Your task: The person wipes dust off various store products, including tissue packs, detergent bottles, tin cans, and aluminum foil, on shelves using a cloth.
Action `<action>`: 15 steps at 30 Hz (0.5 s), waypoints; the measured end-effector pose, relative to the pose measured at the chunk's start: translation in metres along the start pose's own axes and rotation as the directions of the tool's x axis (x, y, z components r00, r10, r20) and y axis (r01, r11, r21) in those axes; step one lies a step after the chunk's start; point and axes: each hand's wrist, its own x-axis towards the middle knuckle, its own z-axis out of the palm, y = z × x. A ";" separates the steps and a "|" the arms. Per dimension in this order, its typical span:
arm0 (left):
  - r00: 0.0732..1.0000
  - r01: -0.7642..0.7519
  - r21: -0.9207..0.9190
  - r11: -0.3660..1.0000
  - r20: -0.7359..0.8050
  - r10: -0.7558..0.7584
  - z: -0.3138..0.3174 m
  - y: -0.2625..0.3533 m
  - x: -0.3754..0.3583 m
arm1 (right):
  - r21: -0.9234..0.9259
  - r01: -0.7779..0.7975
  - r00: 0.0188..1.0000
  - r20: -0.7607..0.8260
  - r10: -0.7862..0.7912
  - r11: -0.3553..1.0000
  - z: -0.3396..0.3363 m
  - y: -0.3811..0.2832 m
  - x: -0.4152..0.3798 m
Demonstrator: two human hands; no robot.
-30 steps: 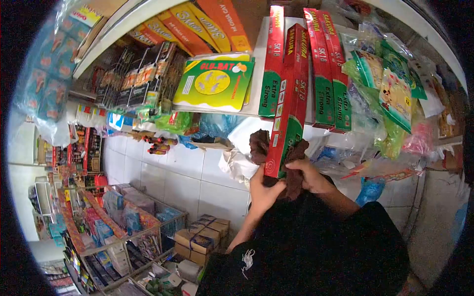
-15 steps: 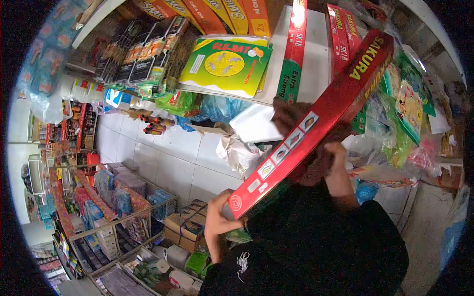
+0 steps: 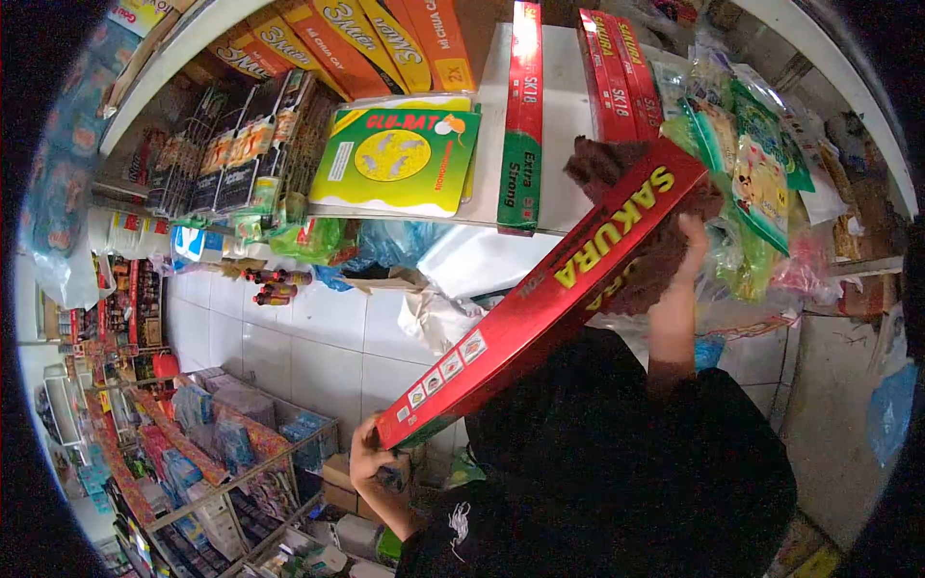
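Note:
A long red SAKURA box (image 3: 540,294) slants across the view, its lower left end in my left hand (image 3: 371,460), fingers wrapped round it. My right hand (image 3: 679,275) is at the upper right end, closed on a brown cloth (image 3: 646,260) that lies against the box's far side and shows above its edge. On the shelf (image 3: 568,116) beyond stand another long red and green box (image 3: 523,116) and a pair of red SAKURA boxes (image 3: 620,82). A green and yellow GLU-RAT pack (image 3: 395,159) lies to their left.
Orange noodle boxes (image 3: 337,43) and dark packets (image 3: 241,149) fill the shelf's left part. Plastic-wrapped packs (image 3: 761,183) are at the right. Below lie a tiled floor (image 3: 289,347), crumpled paper (image 3: 438,318) and cartons (image 3: 342,477). Racks of goods (image 3: 202,453) stand lower left.
The red box has tipped to a flatter slant and shows more of its lettered face. My left hand has moved left and down with its end. The cloth and my right hand are higher on it.

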 end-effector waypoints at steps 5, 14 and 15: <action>0.993 0.067 -0.140 0.988 -0.088 -0.080 -0.012 -0.019 -0.008 | -0.113 0.059 0.998 -0.005 -0.060 0.992 0.004 -0.003 -0.002; 0.978 -0.163 -0.111 0.980 -0.149 0.146 0.008 -0.007 -0.008 | 0.111 0.213 0.975 0.034 -0.218 0.971 -0.016 -0.015 0.001; 0.978 -0.206 -0.187 0.960 -0.048 0.201 0.005 -0.013 -0.007 | 0.081 0.281 0.954 0.087 -0.288 0.956 -0.021 -0.018 0.006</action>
